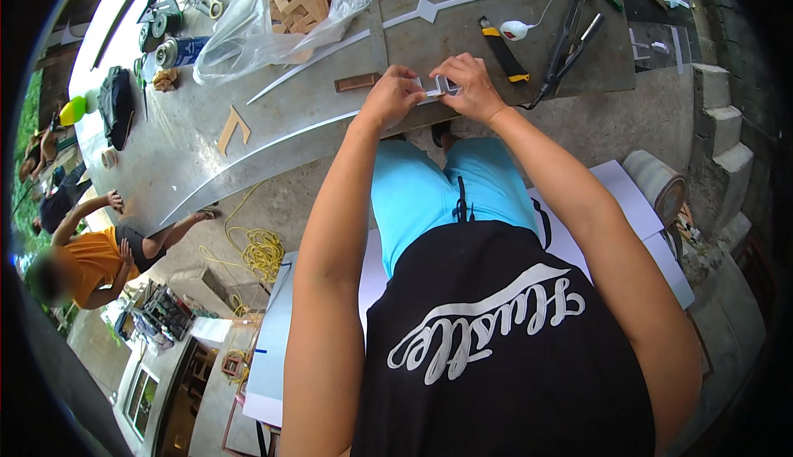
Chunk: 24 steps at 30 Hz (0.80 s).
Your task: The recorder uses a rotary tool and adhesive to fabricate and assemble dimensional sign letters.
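Observation:
A long, thin white strip (273, 145) runs in a curve along the near edge of the metal table, and its right end is bent into small angular folds. My left hand (396, 96) pinches the strip just left of the folds. On the other side, my right hand (469, 88) closes its fingers on the folded end. A small brown wooden block (357, 83) lies beside my left hand. Right of my right hand are a yellow-and-black utility knife (505, 49), a white bottle with a thin nozzle (516, 30) and a black hair straightener (568, 48).
A clear plastic bag (239, 48) of wooden cutouts lies on the metal table (314, 118). Near it are a blue can (180, 51), an angled wooden piece (233, 130) and a white diamond-centred piece (426, 10). A person in orange (95, 263) is at the left; yellow cord (263, 252) lies on the floor.

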Each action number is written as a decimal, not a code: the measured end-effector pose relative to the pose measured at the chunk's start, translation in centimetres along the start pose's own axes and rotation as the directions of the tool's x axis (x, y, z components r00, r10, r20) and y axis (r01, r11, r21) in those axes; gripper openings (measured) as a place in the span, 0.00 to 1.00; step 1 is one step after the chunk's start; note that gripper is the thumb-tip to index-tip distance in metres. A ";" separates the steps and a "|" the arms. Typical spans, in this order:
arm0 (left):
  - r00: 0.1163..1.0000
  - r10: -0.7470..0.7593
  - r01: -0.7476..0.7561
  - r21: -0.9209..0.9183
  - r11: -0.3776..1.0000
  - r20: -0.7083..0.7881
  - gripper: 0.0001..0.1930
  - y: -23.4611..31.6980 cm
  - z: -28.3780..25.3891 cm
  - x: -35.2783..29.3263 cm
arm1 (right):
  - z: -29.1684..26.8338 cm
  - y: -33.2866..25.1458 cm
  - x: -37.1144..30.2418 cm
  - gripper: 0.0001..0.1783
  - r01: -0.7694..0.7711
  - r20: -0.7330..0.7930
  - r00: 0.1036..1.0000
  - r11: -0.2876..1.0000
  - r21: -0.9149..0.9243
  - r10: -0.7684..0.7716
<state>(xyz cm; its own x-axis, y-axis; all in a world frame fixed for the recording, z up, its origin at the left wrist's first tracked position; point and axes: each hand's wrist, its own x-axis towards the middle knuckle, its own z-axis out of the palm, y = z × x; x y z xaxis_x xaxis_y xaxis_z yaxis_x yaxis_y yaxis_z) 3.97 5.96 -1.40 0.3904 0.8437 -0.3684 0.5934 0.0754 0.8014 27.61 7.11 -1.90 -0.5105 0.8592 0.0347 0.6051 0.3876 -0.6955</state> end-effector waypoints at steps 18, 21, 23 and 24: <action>0.996 -0.090 0.091 -0.023 0.996 0.020 0.11 0.8 -0.3 -0.2 | -0.4 -0.3 0.2 0.22 -0.010 -0.001 1.000 1.000 0.023 0.010; 0.994 -0.106 0.106 -0.034 0.994 0.015 0.11 0.8 -0.3 -0.3 | -0.4 -0.3 0.2 0.21 -0.006 -0.010 1.000 1.000 0.018 0.006; 0.995 -0.103 0.103 -0.029 0.994 0.011 0.11 0.6 -0.1 -0.4 | -0.2 -0.4 0.1 0.21 -0.009 -0.009 1.000 1.000 0.019 0.009; 0.995 -0.098 0.098 -0.023 0.995 0.004 0.11 0.5 -0.1 -0.4 | -0.2 -0.4 0.1 0.21 -0.009 -0.008 1.000 1.000 0.019 0.009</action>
<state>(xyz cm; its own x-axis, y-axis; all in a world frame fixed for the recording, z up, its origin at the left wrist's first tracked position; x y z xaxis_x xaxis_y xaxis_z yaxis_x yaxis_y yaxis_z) 4.06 5.73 -0.77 0.3331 0.8302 -0.4470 0.6124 0.1700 0.7721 27.45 7.12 -1.53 -0.4996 0.8656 0.0342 0.5978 0.3731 -0.7095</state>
